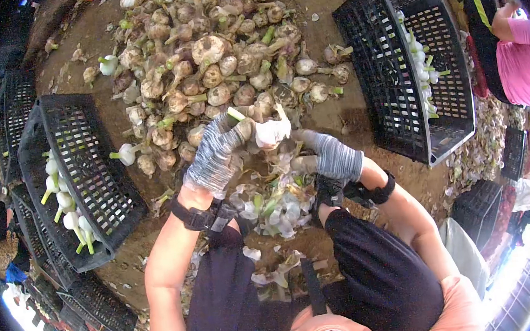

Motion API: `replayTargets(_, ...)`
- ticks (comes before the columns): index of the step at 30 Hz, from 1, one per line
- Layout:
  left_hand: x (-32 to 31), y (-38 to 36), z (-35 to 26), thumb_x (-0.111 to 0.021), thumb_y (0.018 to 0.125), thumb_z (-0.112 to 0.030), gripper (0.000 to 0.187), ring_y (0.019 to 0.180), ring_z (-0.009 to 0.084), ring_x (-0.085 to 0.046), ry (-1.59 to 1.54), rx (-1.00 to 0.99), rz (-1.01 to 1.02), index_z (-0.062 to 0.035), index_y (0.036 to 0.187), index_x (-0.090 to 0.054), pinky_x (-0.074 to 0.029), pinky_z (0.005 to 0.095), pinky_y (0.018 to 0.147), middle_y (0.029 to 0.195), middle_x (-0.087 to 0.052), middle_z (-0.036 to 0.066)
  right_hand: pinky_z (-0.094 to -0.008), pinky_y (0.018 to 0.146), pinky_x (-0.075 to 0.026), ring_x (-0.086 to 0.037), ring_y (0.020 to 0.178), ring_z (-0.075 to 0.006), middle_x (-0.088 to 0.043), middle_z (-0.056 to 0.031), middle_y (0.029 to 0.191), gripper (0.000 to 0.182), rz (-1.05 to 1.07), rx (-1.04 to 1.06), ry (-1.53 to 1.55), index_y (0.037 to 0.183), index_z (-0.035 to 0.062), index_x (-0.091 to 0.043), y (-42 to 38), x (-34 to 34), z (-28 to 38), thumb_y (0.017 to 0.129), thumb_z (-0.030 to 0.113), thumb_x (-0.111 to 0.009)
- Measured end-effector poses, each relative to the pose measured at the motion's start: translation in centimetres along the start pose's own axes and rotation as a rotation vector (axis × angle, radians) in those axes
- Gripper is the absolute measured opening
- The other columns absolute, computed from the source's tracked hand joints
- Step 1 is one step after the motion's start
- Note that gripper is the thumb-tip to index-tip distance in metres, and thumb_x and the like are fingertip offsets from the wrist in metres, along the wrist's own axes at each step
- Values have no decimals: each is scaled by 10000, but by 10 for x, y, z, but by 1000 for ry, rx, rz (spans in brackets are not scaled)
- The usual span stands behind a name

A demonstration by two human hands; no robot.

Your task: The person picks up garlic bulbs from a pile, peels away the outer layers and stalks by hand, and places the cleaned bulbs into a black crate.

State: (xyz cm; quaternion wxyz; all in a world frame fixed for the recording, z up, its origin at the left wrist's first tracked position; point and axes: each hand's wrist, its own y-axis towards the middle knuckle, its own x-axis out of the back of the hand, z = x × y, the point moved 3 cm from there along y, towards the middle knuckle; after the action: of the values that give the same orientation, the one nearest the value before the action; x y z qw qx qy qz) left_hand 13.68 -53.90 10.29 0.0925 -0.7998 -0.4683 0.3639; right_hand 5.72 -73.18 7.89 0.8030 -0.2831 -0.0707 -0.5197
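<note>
My left hand (219, 152), in a grey knit glove with bare-looking dirty fingertips, is closed on a garlic bulb (272, 131) with white and purplish skin. A cut green stem (235, 113) pokes out above those fingers. Just right of the bulb is my right hand (333, 156), gloved alike, its fingers curled and slightly blurred; what they pinch, if anything, I cannot make out. Beneath both hands lies a heap of loose garlic skins (276, 210). A large pile of unpeeled garlic (204, 63) rises just beyond them.
A black crate (95, 162) on the left and another black crate (396, 70) on the right hold cleaned white bulbs. One clean bulb (127, 154) rests on the ground near the pile. A person in a pink top (523, 64) is at the far right.
</note>
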Motion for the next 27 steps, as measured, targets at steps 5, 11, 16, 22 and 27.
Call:
replayTargets(5,1,3,3,-613,823,-300,332,836,103,-561,211,34,-65,-57,1046,-577,-460,243,746,929,-608,14,-344,946,-404,-520,1107,-291,-536,-154,1191,513,-321,219,196,1241,72,-486,6,22,38,746,85,-620)
replayTargets(11,3,5,27,-617,826,-225,282,876,143,-593,-168,212,78,-57,1048,-572,-485,282,794,967,-623,39,-301,696,-496,-630,769,-246,-641,-109,853,208,-304,332,76,947,64,-626,9,34,43,741,38,-629)
replayTargets(16,7,5,46,-611,827,-188,288,916,187,-608,-430,234,136,-45,1073,-569,-501,321,828,1032,-621,71,-285,702,-490,-619,747,-202,-636,-101,817,170,-297,175,102,926,53,-619,-5,19,26,756,51,-627)
replayTargets(22,8,7,64,-576,855,-155,241,906,204,-614,-599,406,27,-56,1074,-582,-537,292,738,1009,-632,87,-269,698,-480,-595,768,-128,-649,-56,838,152,169,81,585,886,20,-625,-20,20,35,784,132,-639)
replayTargets(27,15,11,60,-587,861,-175,220,831,113,-591,-499,282,-88,-110,1071,-598,-500,257,633,1008,-627,-2,-301,700,-503,-606,794,-174,-634,-62,907,247,-51,40,1245,860,35,-602,-18,49,29,758,249,-672)
